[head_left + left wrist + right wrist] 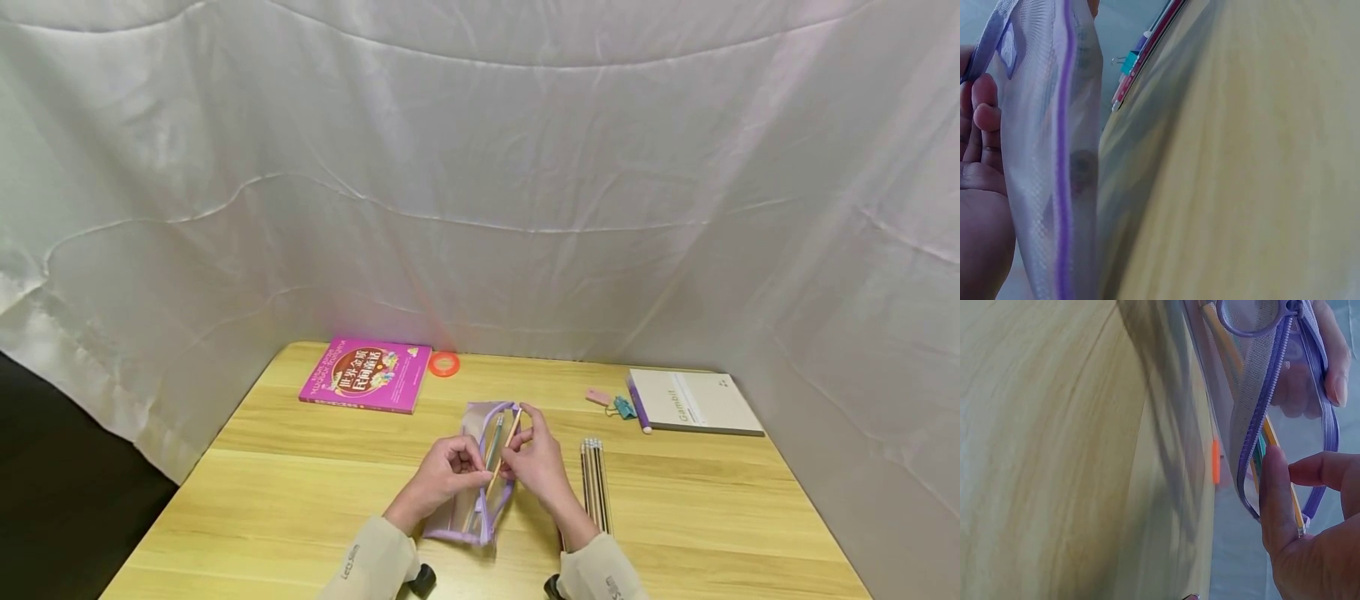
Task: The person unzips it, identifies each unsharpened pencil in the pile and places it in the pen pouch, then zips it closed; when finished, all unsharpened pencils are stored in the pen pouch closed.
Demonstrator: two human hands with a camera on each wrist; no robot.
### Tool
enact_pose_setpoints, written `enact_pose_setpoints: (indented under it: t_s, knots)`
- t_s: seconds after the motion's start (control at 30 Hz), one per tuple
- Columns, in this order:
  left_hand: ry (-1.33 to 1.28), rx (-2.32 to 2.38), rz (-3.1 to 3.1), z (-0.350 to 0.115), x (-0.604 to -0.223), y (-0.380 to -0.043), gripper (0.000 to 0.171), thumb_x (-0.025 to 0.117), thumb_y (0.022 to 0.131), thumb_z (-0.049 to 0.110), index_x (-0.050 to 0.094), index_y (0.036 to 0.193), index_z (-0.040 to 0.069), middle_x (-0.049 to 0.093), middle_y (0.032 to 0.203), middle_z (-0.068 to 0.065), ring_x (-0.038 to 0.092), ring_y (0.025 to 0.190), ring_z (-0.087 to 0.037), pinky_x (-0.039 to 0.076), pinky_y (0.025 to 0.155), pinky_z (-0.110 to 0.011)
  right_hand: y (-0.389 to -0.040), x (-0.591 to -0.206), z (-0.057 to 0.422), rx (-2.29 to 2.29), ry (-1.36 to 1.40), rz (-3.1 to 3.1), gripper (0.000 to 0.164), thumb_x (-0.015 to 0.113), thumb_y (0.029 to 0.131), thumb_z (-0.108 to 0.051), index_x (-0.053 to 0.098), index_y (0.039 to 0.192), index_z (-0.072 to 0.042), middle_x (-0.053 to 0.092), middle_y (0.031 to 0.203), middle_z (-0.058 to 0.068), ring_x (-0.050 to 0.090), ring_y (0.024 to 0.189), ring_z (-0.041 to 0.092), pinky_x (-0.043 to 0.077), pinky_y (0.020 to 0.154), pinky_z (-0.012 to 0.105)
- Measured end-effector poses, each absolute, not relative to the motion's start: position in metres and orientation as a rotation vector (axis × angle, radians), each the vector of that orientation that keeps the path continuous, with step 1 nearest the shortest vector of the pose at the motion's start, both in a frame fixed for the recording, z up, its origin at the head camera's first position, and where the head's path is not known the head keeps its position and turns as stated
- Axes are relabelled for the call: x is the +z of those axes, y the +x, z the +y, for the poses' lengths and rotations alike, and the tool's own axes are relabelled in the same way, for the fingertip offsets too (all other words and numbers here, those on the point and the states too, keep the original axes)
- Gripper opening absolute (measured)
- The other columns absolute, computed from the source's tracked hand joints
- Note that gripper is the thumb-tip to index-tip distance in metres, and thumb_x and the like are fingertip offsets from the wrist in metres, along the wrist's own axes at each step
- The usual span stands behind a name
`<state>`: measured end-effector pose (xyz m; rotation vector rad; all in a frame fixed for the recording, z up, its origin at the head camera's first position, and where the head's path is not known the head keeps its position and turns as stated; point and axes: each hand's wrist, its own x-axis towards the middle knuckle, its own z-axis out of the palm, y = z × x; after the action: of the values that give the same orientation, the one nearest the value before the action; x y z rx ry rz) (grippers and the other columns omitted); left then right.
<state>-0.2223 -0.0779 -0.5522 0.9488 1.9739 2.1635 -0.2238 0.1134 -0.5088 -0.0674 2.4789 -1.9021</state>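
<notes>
A see-through mesh pencil pouch (474, 417) with purple trim and zipper stands between both hands, its zipped mouth spread apart. My left hand (446, 475) pinches the pouch's near edge; in the left wrist view its fingers (985, 119) curl at the purple strip. My right hand (538, 461) pinches a yellow pencil (512, 432), which slants down into the mouth. In the right wrist view, the thumb and a finger hold this pencil (1298, 509) near its end. Inside the pouch leans a greenish pencil (492, 446); its lower part is hidden.
Several striped pencils (597, 483) lie bundled right of the right hand. Behind them are a pink eraser (597, 397), teal binder clip (624, 408), purple marker (638, 404) and notebook (701, 402). A pink book (408, 375) and orange ring (444, 364) lie at back left.
</notes>
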Motion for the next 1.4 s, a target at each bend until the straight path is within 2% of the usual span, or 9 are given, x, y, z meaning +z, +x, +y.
enact_pose_setpoints:
  t_s: [0.37, 0.7, 1.03, 1.23, 1.4]
  knots:
    - [0.932, 2.128, 2.037, -0.0751, -0.5514, -0.2215, 0.014, 0.075, 0.088, -0.001, 0.061, 0.086, -0.004, 0.062, 0.080, 0.011, 0.057, 0.070, 0.000, 0.050, 0.065, -0.016, -0.2234, -0.5113, 0.1118, -1.843, -0.096, 2.504, 0.087, 0.068, 0.081, 0.012, 0.034, 0.159, -0.008, 0.064, 0.090, 0.014, 0.066, 0.061, 0.016, 0.061, 0.057, 0.033]
    - [0.962, 2.142, 1.998, -0.0739, -0.5515, -0.2202, 0.016, 0.075, 0.088, -0.002, 0.060, 0.085, -0.005, 0.062, 0.081, 0.010, 0.059, 0.069, 0.000, 0.050, 0.063, -0.015, -0.2230, -0.5131, 0.1108, -1.845, -0.084, 2.483, 0.092, 0.068, 0.078, 0.012, 0.026, 0.159, -0.002, 0.065, 0.091, 0.014, 0.069, 0.061, 0.016, 0.062, 0.059, 0.034]
    - [0.921, 2.096, 2.031, -0.0732, -0.5489, -0.2176, 0.016, 0.077, 0.088, 0.001, 0.061, 0.085, -0.004, 0.063, 0.081, 0.007, 0.059, 0.070, -0.001, 0.050, 0.064, -0.016, -0.2194, -0.5135, 0.1093, -1.799, -0.057, 2.580, 0.089, 0.071, 0.077, 0.011, 0.031, 0.156, 0.002, 0.066, 0.087, 0.012, 0.067, 0.060, 0.017, 0.061, 0.057, 0.033]
    - [0.920, 2.096, 2.043, -0.0740, -0.5493, -0.2169, 0.015, 0.077, 0.088, -0.002, 0.062, 0.085, -0.003, 0.063, 0.080, 0.006, 0.058, 0.070, -0.001, 0.049, 0.064, -0.016, -0.2174, -0.5111, 0.1070, -1.880, -0.020, 2.507, 0.088, 0.070, 0.079, 0.013, 0.029, 0.157, 0.001, 0.065, 0.090, 0.015, 0.069, 0.059, 0.020, 0.062, 0.057, 0.037]
    - [0.937, 2.082, 2.073, -0.0748, -0.5498, -0.2179, 0.015, 0.077, 0.087, -0.001, 0.062, 0.084, -0.001, 0.063, 0.079, 0.007, 0.057, 0.069, 0.000, 0.049, 0.062, -0.016, -0.2188, -0.5101, 0.1067, -1.901, 0.008, 2.479, 0.086, 0.069, 0.081, 0.013, 0.031, 0.157, 0.000, 0.063, 0.093, 0.016, 0.067, 0.058, 0.019, 0.062, 0.057, 0.035]
